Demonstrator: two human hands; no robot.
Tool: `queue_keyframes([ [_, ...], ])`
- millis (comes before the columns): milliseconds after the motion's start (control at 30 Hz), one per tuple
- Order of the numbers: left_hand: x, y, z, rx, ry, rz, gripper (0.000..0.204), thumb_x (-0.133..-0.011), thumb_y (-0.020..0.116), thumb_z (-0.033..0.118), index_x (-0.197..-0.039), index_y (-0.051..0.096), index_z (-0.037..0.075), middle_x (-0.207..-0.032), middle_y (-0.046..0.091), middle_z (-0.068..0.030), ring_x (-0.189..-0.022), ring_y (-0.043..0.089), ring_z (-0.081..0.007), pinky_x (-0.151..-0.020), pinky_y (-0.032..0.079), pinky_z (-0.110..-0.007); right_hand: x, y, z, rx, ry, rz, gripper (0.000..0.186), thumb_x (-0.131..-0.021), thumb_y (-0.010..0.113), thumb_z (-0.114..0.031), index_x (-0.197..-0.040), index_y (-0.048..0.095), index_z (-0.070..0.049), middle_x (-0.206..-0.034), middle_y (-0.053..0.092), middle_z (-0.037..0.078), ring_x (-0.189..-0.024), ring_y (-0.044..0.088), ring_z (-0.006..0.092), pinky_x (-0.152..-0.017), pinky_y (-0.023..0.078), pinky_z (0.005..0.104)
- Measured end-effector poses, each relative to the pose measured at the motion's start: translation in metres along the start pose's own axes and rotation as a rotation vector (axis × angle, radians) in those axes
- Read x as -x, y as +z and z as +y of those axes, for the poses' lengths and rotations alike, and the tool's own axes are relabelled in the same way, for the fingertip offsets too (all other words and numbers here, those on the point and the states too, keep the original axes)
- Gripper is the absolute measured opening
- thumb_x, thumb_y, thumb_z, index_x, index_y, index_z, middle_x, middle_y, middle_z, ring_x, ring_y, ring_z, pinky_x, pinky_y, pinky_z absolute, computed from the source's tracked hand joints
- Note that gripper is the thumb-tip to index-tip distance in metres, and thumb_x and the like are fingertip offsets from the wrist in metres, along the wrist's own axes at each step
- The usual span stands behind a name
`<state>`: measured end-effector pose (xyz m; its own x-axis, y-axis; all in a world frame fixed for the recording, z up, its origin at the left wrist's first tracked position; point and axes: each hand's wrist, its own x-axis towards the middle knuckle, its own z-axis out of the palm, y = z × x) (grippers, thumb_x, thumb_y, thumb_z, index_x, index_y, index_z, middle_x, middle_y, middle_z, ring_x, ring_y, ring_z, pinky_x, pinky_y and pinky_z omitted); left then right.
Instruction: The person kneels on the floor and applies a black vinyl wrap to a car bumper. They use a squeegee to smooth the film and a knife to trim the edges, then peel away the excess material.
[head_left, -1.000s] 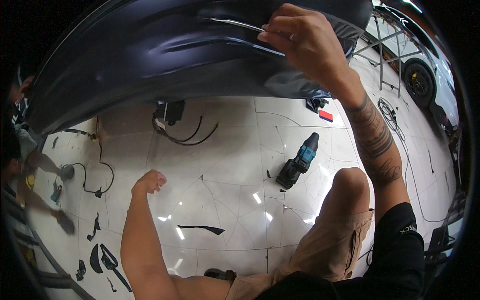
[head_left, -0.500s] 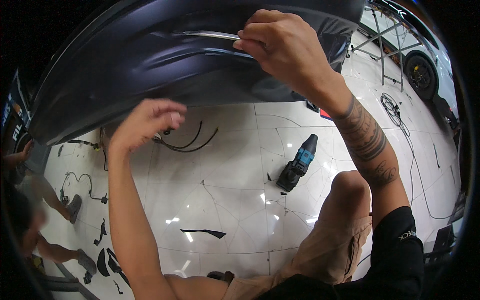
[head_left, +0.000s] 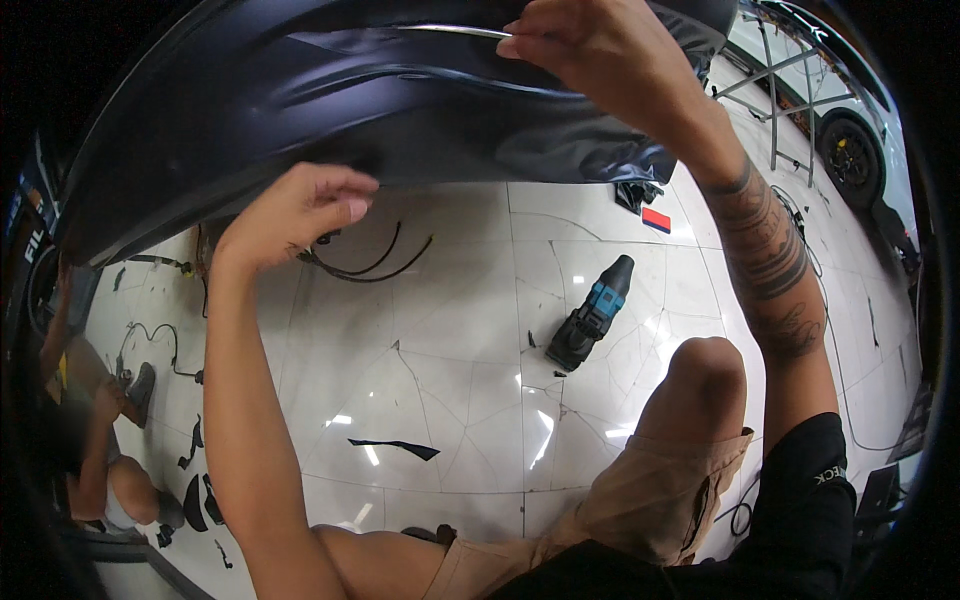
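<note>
A large curved car body panel (head_left: 240,130) with a glossy dark surface spans the top of the view. Its lower right part looks like loose, wrinkled film (head_left: 585,155). My right hand (head_left: 600,50) is closed in a pinch on a slim silver tool (head_left: 455,29), long and narrow like a cutter, lying close along the panel. Whether its tip touches the surface, I cannot tell. My left hand (head_left: 300,210) hovers at the panel's lower edge with fingers loosely bent and thumb apart, holding nothing.
On the tiled floor lie a black and blue power tool (head_left: 592,315), black cables (head_left: 375,273), a dark trim strip (head_left: 395,447) and a red and blue card (head_left: 656,220). Another person (head_left: 110,420) crouches at left. A car wheel (head_left: 850,150) and metal stand (head_left: 775,90) are at right.
My right hand has moved up and to the right with the silver tool. The left hand has risen slightly. The view has shifted a little.
</note>
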<state>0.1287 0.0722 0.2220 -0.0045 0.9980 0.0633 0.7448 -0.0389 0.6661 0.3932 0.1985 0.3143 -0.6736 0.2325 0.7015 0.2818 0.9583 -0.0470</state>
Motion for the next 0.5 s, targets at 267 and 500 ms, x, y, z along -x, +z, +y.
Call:
queue_keyframes([
  [267, -0.008, 0.012, 0.063, -0.319, 0.379, 0.338, 0.037, -0.087, 0.06, 0.015, -0.124, 0.06, 0.008, -0.086, 0.067, -0.0102, -0.08, 0.065, -0.0179, -0.074, 0.051, -0.032, 0.009, -0.019, 0.007, 0.022, 0.003, -0.03, 0.013, -0.083, 0.067, -0.008, -0.077, 0.071, 0.003, -0.065, 0.067, 0.013, -0.051, 0.061, 0.0171, -0.048, 0.049, 0.0291],
  [500, -0.029, 0.059, 0.084, -0.704, 0.366, 0.458, 0.06, -0.084, 0.061, 0.008, -0.14, 0.043, 0.016, -0.084, 0.064, -0.0118, -0.075, 0.063, -0.0265, -0.071, 0.05, -0.035, 0.01, -0.034, 0.028, 0.038, 0.159, -0.158, 0.013, -0.083, 0.069, -0.012, -0.082, 0.072, 0.001, -0.068, 0.068, 0.01, -0.052, 0.061, 0.0147, -0.049, 0.05, 0.0279],
])
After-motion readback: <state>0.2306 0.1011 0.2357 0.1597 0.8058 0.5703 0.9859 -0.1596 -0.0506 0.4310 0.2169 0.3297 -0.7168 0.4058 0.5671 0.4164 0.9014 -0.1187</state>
